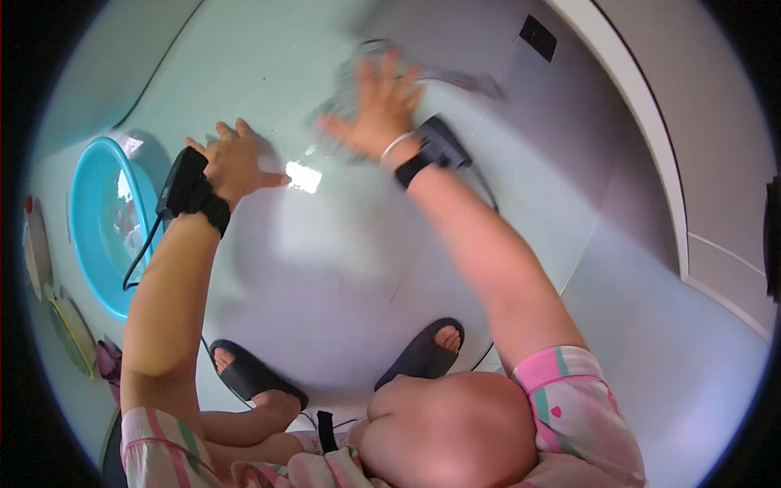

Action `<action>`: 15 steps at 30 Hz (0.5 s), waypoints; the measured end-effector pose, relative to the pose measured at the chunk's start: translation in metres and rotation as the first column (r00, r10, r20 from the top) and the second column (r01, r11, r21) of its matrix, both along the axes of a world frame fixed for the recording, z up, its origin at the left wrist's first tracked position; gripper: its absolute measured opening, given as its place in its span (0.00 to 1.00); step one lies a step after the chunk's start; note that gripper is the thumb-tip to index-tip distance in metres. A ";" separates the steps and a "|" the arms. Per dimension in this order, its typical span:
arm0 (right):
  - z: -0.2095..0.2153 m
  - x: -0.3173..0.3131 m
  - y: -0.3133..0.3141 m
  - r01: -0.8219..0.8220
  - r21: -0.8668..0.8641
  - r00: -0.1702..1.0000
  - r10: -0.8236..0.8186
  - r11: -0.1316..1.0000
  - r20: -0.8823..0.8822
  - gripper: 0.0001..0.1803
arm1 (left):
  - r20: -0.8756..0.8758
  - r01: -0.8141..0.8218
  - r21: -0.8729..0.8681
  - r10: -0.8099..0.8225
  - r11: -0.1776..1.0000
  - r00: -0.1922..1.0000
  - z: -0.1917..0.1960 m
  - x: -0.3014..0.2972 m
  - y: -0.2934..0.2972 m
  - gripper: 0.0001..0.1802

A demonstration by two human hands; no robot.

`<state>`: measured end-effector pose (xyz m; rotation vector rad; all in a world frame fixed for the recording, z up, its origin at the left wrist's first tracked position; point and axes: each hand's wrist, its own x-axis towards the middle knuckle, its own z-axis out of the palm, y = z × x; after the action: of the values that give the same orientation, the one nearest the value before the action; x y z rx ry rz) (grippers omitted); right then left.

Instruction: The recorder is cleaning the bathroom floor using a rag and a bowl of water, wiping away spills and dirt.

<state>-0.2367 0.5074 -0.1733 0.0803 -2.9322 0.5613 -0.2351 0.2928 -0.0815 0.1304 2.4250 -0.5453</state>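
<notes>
Pale floor [317, 281] surrounds our blue basin [91, 236]. Right of it, our left hand [234, 163] splays empty; beyond, our right hand [379, 112] spreads flat over blurred grey cloth [346, 96], wiping seemingly unfinished.

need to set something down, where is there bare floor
Bare floor: between the left hand, right hand and dark slippers; also right of the right forearm. Crowded: far left, with the blue basin; and under the right hand, with a blurred grey cloth.
</notes>
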 end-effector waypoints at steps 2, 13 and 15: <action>0.020 0.039 -0.013 -0.337 0.061 0.940 0.332 0.940 0.075 0.43 | -0.001 -0.018 -0.001 0.018 1.000 1.000 -0.007 0.003 0.002 0.73; -0.028 0.141 0.315 0.179 0.299 0.978 -0.202 0.937 0.050 0.31 | -0.024 0.066 -0.091 -0.068 0.994 0.997 -0.005 0.009 -0.008 0.79; -0.068 0.160 0.429 0.648 0.346 0.728 -0.686 0.679 -0.018 0.26 | -0.038 0.081 -0.071 -0.083 0.994 0.996 -0.010 -0.001 0.004 0.79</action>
<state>-0.0762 0.9360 -0.2413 -0.9881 -2.8142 -0.0546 -0.2358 0.2971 -0.0916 0.1918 2.4454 -0.6749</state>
